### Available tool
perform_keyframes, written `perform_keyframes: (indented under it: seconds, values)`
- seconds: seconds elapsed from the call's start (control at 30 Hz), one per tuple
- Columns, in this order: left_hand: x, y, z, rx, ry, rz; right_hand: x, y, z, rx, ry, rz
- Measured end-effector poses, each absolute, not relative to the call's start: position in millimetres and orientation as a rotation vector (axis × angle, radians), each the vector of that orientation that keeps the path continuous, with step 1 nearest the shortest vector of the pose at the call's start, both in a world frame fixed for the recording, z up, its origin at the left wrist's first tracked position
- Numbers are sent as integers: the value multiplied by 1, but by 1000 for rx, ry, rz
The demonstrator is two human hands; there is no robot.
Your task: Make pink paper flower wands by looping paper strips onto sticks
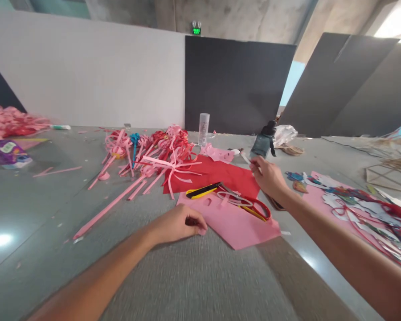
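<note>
My left hand (178, 223) rests on the grey table with its fingers curled around a small dark red piece at the near corner of a pink paper sheet (234, 220). My right hand (269, 176) reaches out over the far edge of a red paper sheet (217, 176) and pinches a thin pale strip or stick between thumb and fingers. Between the hands lie a yellow and black utility knife (202, 191) and scissors (243, 203) with red and yellow handles, resting on the papers.
A heap of pink and red paper strips and loops (153, 151) lies beyond the red sheet. A clear tube (203, 129) and a dark bottle (263, 141) stand further back. Colourful cut-outs on pink paper (354, 200) lie right; more pink strips (10, 120) and a purple packet (6, 152) far left.
</note>
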State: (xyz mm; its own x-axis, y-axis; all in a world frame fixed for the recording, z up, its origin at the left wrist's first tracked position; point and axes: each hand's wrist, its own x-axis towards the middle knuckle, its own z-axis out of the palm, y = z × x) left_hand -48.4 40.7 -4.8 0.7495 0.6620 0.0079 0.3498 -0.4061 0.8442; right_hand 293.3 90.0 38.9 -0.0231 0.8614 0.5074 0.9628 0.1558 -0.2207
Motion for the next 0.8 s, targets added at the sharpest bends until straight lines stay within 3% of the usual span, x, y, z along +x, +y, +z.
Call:
perform_keyframes:
  seconds: [0.4,0.67,0.8]
  values:
    - [-54,38,-2,2168,746,437,225,-41,91,-1388,-2442,-249]
    - [-54,45,0,1935,674,542,209,-68,107,-1453,-2606,435]
    - [-56,49,0,1892,714,677,199,-36,84,-1266,-2203,1016]
